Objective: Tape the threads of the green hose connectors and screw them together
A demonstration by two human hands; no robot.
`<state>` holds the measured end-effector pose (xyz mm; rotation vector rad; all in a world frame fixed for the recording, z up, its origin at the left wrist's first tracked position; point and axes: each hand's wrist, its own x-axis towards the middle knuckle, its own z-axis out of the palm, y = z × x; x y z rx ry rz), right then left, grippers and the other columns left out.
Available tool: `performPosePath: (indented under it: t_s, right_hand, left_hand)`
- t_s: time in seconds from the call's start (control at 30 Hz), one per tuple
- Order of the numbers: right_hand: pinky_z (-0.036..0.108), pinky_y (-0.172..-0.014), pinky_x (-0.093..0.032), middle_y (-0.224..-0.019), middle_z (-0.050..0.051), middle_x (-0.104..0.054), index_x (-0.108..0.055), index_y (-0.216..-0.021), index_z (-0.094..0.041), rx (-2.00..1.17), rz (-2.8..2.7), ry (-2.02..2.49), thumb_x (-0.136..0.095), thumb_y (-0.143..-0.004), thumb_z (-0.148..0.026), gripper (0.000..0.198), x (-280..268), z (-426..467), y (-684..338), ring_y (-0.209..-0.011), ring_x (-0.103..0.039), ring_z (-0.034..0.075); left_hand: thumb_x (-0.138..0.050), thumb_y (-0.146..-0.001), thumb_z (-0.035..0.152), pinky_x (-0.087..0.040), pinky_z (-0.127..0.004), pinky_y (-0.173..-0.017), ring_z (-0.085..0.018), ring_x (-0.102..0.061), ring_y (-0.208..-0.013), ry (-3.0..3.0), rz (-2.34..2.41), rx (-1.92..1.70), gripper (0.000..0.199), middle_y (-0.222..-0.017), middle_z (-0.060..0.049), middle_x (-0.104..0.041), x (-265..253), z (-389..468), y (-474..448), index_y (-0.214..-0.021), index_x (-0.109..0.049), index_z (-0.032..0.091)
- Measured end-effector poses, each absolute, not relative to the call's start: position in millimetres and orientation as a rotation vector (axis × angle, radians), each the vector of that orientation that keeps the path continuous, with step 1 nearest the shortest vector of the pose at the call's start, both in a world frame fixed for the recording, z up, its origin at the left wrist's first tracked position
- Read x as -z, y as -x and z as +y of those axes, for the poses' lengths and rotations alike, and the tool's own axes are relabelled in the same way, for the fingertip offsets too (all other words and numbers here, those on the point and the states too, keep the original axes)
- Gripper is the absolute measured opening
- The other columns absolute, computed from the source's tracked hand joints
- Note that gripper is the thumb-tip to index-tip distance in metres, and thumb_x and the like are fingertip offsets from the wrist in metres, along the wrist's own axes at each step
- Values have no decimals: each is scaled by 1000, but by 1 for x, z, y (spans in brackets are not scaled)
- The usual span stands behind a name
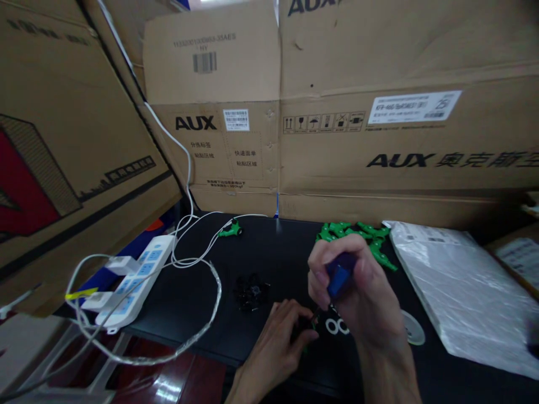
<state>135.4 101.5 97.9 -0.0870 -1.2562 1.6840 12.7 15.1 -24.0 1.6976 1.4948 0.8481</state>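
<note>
My right hand (370,297) is wrapped around the blue handle of a screwdriver (339,278), its thin shaft pointing down toward my left hand. Low over the black table, my left hand (278,342) pinches a small green and dark part (314,322) between thumb and fingers. Most of that part is hidden by the fingers, and I cannot make out exactly where the screwdriver tip meets it. Two white rings (337,326) lie just right of the part. A pile of small black pieces (251,293) sits to the left of my hands.
Several green plastic parts (381,252) lie behind my right hand, another green part (229,229) farther left. A clear round disc (415,328) and a plastic-wrapped package (455,292) are at right. A power strip (141,280) with cables stands left; cardboard boxes (236,163) wall the back.
</note>
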Motion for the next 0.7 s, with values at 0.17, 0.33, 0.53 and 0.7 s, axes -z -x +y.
performPosePath:
  t_s: [0.17, 0.33, 0.53, 0.7]
  right_hand:
    - [17, -42, -26, -63, -5, -41, -71, -94, -22, -1720, -1160, 104, -56, -99, -56, 37, -100, 99, -130, -49, -31, 6]
    - [15, -43, -28, -73, -7, -50, -60, -106, -32, -1562, -1173, 89, -69, -96, -39, 15, -90, 96, -129, -48, -35, 4]
    - [21, -49, -36, -69, -2, -50, -69, -93, -22, -1749, -1230, 122, -49, -103, -45, 32, -97, 100, -133, -55, -44, 8]
    - [12, -41, -21, -61, -9, -37, -62, -102, -31, -1802, -1117, -45, -64, -97, -51, 21, -95, 99, -127, -46, -21, 4]
  left_hand:
    - [-60, -102, 29, -37, -38, -101, -21, -57, -104, -1699, 1496, -847, 13, -114, -1, -66, 28, 15, -12, -115, -60, 25]
    - [-62, -100, 27, -35, -38, -105, -21, -57, -108, -1690, 1491, -872, 17, -117, -1, -66, 32, 14, -12, -117, -60, 27]
    - [-62, -98, 20, -36, -40, -105, -21, -58, -107, -1692, 1498, -884, 15, -114, -1, -67, 31, 13, -14, -112, -61, 26]
    - [-59, -101, 25, -32, -43, -112, -23, -58, -115, -1688, 1497, -898, 15, -121, -3, -67, 32, 12, -13, -116, -60, 26]
